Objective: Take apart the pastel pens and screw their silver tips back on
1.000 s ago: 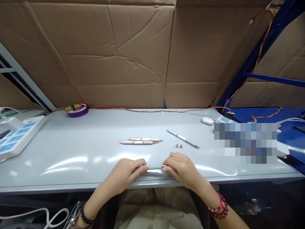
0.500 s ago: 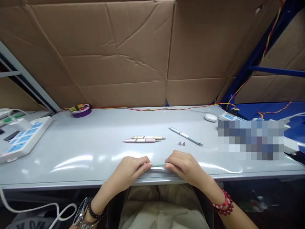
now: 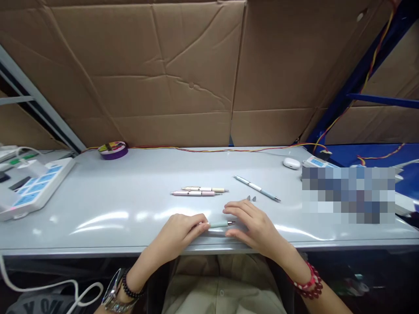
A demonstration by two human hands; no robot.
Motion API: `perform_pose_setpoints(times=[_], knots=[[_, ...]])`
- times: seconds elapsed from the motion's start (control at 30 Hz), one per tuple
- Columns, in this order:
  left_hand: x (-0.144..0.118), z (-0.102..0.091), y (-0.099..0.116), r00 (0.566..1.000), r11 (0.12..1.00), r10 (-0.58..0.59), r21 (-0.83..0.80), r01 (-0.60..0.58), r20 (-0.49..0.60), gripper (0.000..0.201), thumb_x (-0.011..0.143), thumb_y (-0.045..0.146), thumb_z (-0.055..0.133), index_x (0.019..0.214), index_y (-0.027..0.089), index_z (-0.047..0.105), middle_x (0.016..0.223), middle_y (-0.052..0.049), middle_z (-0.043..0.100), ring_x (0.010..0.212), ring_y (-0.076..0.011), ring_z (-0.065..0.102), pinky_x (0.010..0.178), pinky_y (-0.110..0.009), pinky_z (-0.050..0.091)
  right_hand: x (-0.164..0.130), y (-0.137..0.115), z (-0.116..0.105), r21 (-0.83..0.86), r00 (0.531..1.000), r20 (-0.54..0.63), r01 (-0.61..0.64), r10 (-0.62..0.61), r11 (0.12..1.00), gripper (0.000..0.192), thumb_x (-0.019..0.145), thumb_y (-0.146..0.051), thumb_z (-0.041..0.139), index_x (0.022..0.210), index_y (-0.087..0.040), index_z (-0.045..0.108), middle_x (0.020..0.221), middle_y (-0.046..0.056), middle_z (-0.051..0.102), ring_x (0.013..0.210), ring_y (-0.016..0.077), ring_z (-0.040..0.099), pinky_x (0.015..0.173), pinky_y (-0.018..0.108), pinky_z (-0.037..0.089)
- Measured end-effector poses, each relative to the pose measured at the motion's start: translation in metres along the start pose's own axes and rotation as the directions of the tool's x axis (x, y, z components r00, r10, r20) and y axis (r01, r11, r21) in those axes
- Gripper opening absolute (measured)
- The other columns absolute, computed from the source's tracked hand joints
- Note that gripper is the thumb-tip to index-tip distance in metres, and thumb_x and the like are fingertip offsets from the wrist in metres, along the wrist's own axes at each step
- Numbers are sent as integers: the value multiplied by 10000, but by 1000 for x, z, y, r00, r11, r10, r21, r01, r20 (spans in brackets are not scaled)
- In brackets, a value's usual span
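My left hand (image 3: 183, 233) pinches the back end of a pale green pen (image 3: 220, 224) near the front edge of the grey table (image 3: 131, 179). The pen's metal tip points right and is bare. My right hand (image 3: 252, 222) hovers just right of the tip with fingers spread, holding nothing. Two small grey tip caps (image 3: 251, 199) lie just beyond my right hand. A pink pen (image 3: 193, 193) and a cream pen (image 3: 204, 189) lie side by side in the middle of the table. A blue-white pen (image 3: 257, 189) lies at an angle to the right.
A purple tape roll (image 3: 113, 150) sits at the back left. A white power strip (image 3: 29, 189) lies at the left edge. A white earbud case (image 3: 291, 163) and a coloured cable (image 3: 212, 150) lie along the back. Cardboard (image 3: 183, 74) walls the rear.
My right hand has let go of the green pen's tip end and opened, lifting slightly away. The left hand still holds the pen. The camera shifted a little.
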State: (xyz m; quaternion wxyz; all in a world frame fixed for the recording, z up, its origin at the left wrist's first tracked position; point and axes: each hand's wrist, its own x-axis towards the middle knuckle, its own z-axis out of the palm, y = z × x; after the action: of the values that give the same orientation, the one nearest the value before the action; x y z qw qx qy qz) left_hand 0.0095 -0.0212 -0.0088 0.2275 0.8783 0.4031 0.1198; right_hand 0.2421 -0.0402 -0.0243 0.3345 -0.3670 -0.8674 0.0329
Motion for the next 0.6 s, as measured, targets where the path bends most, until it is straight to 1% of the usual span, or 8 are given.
perform_pose_setpoints(times=[0.03,0.1,0.2,0.23,0.3,0.37,0.47,0.6], knots=[[0,0,0,1000,1000,-1,3,1,-2,350,971,386,300,818,214,564,668,35,586,589,-141,507,575,-219,307,0,0,0,3,1000,-8,-7,7,1000,212,899,-336,506,1012,-166,564,1067,117,593,914,214,549,771,350,482],[0,1,0,1000,1000,0,7,0,-3,350,969,386,303,815,217,568,651,36,578,578,-142,501,568,-222,306,-1,1,0,19,1000,-19,-7,8,1000,158,908,-301,488,917,-177,585,1079,112,581,881,199,553,737,328,488],[-1,1,0,1000,1000,6,5,-6,1,334,966,374,318,815,222,574,653,41,584,585,-140,513,576,-220,314,-3,2,0,25,1000,3,2,-2,1000,234,917,-312,468,766,-186,596,1046,97,586,837,192,552,699,318,482],[-1,1,0,1000,1000,7,2,-7,2,328,966,371,323,817,222,575,662,42,590,593,-139,521,580,-217,317,-3,2,0,18,1000,14,2,-2,1000,237,914,-326,473,772,-189,603,1043,95,589,842,195,552,705,323,479],[0,1,0,1000,1000,6,-3,-6,1,325,966,370,326,820,220,575,685,40,603,610,-139,533,585,-214,320,-3,2,0,10,1000,15,0,0,1000,191,899,-346,503,863,-193,610,1057,102,588,870,204,551,732,333,476],[0,0,0,1000,1000,3,-7,-3,0,331,968,374,320,824,216,573,693,37,606,614,-140,536,585,-214,321,-3,1,1,15,1000,-17,6,-6,1000,164,884,-330,536,943,-188,592,1065,111,590,879,203,551,741,331,476],[0,0,0,1000,1000,3,-6,-3,0,334,967,377,322,819,216,574,676,36,601,601,-141,532,580,-215,320,-3,2,3,39,997,-64,40,-37,998,92,895,-254,527,876,-185,585,976,92,617,804,179,549,688,303,466],[-2,0,0,1000,1000,15,-3,-15,2,314,964,359,340,817,224,583,679,38,606,608,-141,539,584,-212,326,-2,4,4,55,999,-12,40,-39,998,177,910,-280,504,794,-173,582,866,74,620,746,169,529,644,289,433]])
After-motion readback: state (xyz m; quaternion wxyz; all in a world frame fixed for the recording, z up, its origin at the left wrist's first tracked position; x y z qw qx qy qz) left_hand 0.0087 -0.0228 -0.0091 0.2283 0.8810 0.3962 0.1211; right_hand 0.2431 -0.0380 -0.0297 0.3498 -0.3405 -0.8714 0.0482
